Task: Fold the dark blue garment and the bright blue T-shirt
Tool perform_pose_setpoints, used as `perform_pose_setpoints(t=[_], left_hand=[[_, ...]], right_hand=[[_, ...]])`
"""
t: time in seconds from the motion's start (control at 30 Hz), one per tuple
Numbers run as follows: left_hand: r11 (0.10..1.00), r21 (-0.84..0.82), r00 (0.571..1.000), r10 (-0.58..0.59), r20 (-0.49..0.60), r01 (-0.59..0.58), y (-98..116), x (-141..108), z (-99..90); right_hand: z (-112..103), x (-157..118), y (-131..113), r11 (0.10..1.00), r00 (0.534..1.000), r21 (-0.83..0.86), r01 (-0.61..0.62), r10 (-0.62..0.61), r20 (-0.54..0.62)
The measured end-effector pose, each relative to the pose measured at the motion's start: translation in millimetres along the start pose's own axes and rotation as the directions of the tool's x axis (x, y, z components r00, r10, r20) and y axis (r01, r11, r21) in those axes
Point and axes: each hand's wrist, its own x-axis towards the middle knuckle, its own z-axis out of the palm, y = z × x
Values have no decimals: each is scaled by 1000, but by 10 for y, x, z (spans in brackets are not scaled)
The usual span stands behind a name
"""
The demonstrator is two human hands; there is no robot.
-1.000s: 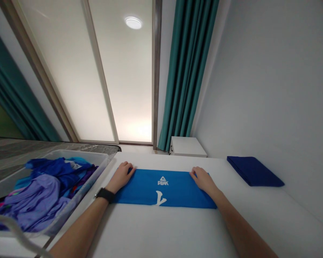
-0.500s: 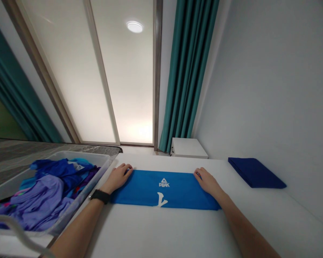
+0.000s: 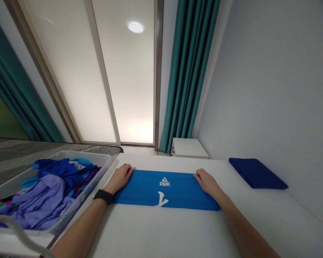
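A blue sports jersey (image 3: 140,190), folded into a long flat band, lies crosswise on the white table (image 3: 156,233). It shows a white PEAK logo and part of a white figure below it. At its far left corner my left hand (image 3: 122,176), with a black watch on the wrist, is closed on the cloth. My right hand (image 3: 206,182) pinches the far right corner with bent fingers. The undersides of both hands' fingertips are hidden.
A clear plastic bin (image 3: 97,186) on the left holds rumpled clothes (image 3: 43,202), purple and blue on top. A folded navy garment (image 3: 257,173) rests at the right by the wall. Beyond the table stands a white cabinet (image 3: 190,147). A pale curved tube (image 3: 18,234) crosses the lower left.
Both hands stay at the jersey's far corners. The fingers of my left hand have drawn slightly closer together; the jersey's shape is nearly the same.
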Motion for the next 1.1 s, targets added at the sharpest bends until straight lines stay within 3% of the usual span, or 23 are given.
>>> perform_pose_setpoints(t=[0.2, 0.5, 0.7, 0.93, 1.1], left_hand=[[997, -70, 1000, 24, -17, -25, -47, -10, -6], [994, 110, 998, -19, 68, 11, -45, -24, -112], [996, 78, 996, -44, 84, 37, -53, -2, -102], [996, -84, 998, -36, 45, 39, -89, 1, -85], [997, 41, 992, -76, 97, 72, 2, -22, -192]], right_hand=[[3, 11, 13, 999, 1000, 50, 3, -2, -19], [1, 32, 13, 995, 1000, 100, 12, -10, -23], [15, 49, 21, 996, 1000, 91, 9, -7, -23], [4, 100, 34, 989, 994, 131, 74, -62, -89], [39, 109, 15, 996, 999, 84, 40, -37, -31]])
